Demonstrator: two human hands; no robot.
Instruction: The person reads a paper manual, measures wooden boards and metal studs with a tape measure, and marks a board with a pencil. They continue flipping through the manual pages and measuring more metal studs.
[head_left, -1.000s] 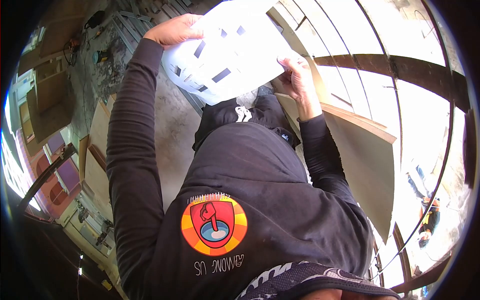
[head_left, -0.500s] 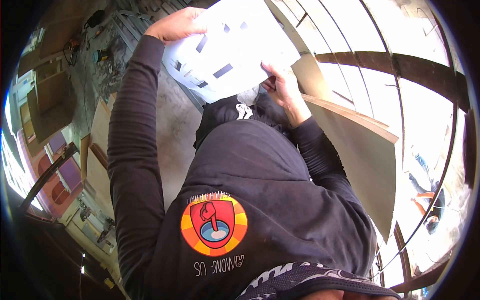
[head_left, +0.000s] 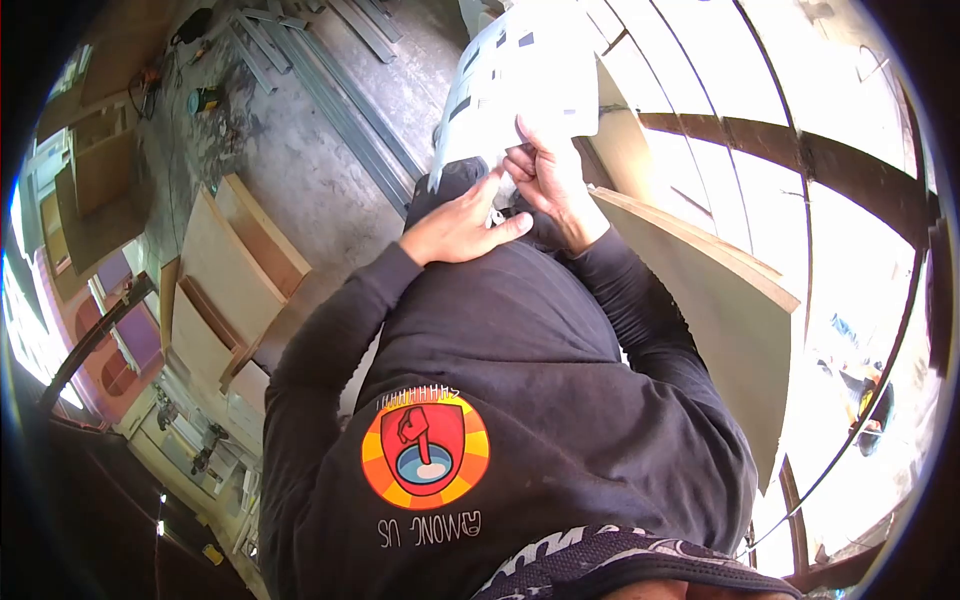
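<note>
A white printed sheet (head_left: 510, 85) with dark rectangular marks hangs over the knees, curving away at its far end. At its near edge is my right hand (head_left: 553, 185), thumb up and fingers curled, pinching the sheet. My left hand (head_left: 465, 222) is off the sheet, palm towards the waist, with fingers stretched out and thumb apart. Its fingertips come close to my right hand's fingers. Nothing shows in my left hand.
Long metal profiles (head_left: 350, 110) lie on the concrete floor (head_left: 310, 190) ahead. Wooden panels (head_left: 225, 290) stand at the left. A large board (head_left: 710, 300) is at the right, beside a metal frame (head_left: 860, 150). Beyond the frame a person (head_left: 872, 405) is visible.
My left hand has let go of the sheet's far left part and come down to the waist. The sheet has tipped away and shifted right. My right hand has stayed at its near edge.
</note>
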